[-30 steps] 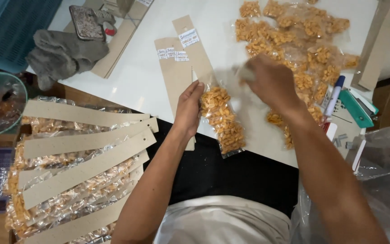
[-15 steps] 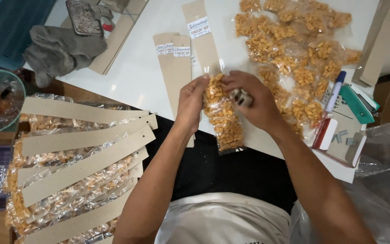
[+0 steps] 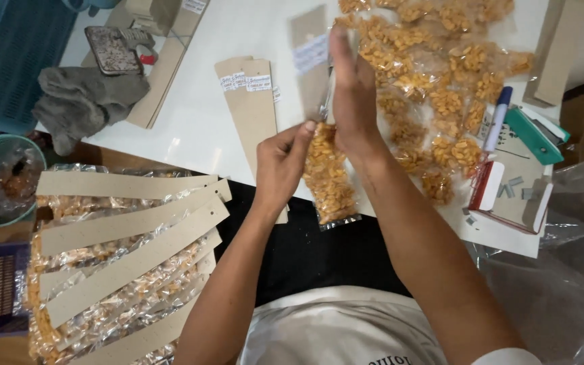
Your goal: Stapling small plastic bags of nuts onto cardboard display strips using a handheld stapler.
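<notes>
White bench (image 3: 190,135) under overhead view, crowded with packing goods. Left hand (image 3: 282,162) pinching upper left edge of clear snack bag (image 3: 329,179), fingers (image 3: 300,138) together, clamped on plastic. Right hand (image 3: 353,94) raised edge-on over bag top, fingers straight and close together, pressed against neck of bag; whether truly gripping it, cannot tell. Bag itself lying lengthwise on bench edge, directly below fingers, filled with orange pieces, no cardboard strip yet on top.

Just left of fingers: two bare cardboard strips with white labels (image 3: 251,94); another strip (image 3: 309,54) partly behind right hand. Beyond and right of fingers: loose pile of filled bags (image 3: 441,74), none with strips. Far right of fingers: marker pen (image 3: 496,118), green stapler (image 3: 534,135), small box of staples (image 3: 508,196). Well left and below fingers: stack of finished bags with strips attached (image 3: 123,263). Far upper left: grey cloth (image 3: 82,101).

Judged progress: a good stack done, a comparable pile left, current bag at early closing stage.
</notes>
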